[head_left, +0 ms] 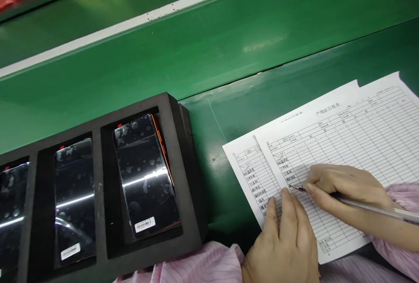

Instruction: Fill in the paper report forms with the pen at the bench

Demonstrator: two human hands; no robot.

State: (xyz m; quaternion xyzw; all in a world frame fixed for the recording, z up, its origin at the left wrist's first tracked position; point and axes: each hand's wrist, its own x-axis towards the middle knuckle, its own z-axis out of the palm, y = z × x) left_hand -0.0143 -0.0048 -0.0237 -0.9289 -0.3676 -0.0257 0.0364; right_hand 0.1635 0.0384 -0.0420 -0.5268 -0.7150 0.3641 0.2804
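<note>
My right hand is closed on a clear pen whose tip touches the left column of a printed table form. My left hand lies flat on the lower left of that form, fingers stretched out, holding the paper down. A second sheet sticks out from under the form on the left. Both wrists wear pink striped sleeves.
A black foam tray at the left holds three dark glossy phones in separate slots, each with a white barcode label. Behind runs a green conveyor belt with a white rail. An orange object shows at the top left corner.
</note>
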